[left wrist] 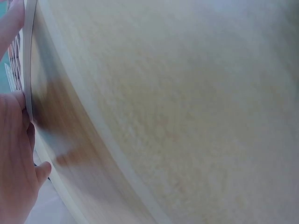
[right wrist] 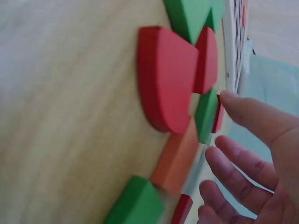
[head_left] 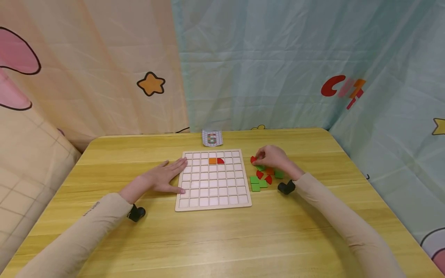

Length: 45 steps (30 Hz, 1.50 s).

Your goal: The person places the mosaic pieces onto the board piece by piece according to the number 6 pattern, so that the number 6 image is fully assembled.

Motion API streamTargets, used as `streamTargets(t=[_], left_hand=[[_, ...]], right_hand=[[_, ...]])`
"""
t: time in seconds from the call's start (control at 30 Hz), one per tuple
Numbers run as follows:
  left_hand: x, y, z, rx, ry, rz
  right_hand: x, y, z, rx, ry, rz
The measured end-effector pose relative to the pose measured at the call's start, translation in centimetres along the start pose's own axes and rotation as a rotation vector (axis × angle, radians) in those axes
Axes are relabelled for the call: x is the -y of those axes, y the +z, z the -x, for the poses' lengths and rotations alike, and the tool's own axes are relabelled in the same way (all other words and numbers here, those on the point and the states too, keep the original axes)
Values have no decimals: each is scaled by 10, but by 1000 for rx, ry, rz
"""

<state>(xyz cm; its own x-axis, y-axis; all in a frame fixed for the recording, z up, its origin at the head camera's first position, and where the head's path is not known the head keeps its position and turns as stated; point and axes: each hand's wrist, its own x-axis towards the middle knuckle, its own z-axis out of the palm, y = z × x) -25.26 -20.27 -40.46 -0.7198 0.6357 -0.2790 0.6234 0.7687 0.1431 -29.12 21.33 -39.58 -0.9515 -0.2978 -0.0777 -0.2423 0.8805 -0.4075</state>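
Note:
A wooden grid board (head_left: 213, 208) lies on the table, with an orange square (head_left: 212, 161) and a red quarter-circle (head_left: 220, 161) side by side in its second row. My left hand (head_left: 166, 177) rests on the board's left edge, fingers and thumb spread. To the board's right, my right hand (head_left: 272, 157) has thumb and forefinger around another red quarter-circle piece (head_left: 253, 159). In the right wrist view this piece (right wrist: 218, 114) stands edge-on between the two fingertips, partly behind a green piece (right wrist: 205, 115). Whether it is lifted, I cannot tell.
Loose pieces lie near the right hand: several green squares (head_left: 255, 187), red quarter-circles (head_left: 268, 179) and an orange square (head_left: 269, 171). Behind the board sits a small card (head_left: 212, 138) with a coloured grid pattern. Printed curtains (head_left: 257, 69) hang behind the table (head_left: 194, 243).

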Motion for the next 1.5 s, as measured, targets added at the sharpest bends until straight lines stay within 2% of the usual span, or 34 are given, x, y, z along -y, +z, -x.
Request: streamTargets(t=[0.27,0.47,0.63,1.07,1.33,1.5], left_hand=[[0,-2,0,-12,16,-6],[-3,-3,1,-4,14,-2],[-2,-2,1,-4,11,-1],[-2,-2,2,12,-2,2],[-4,-3,0,-2,9,0],[-2,-2,1,7,5,-20]], right_hand=[[-2,-6,-10,87,-74,-83],[-4,-8,-14,150,-172,-45],[-7,-8,-17,141,-211,-5],[-7,-6,-16,80,-176,22],[-4,-7,-12,25,-80,-6],[6,-5,-11,-27,-76,-45]])
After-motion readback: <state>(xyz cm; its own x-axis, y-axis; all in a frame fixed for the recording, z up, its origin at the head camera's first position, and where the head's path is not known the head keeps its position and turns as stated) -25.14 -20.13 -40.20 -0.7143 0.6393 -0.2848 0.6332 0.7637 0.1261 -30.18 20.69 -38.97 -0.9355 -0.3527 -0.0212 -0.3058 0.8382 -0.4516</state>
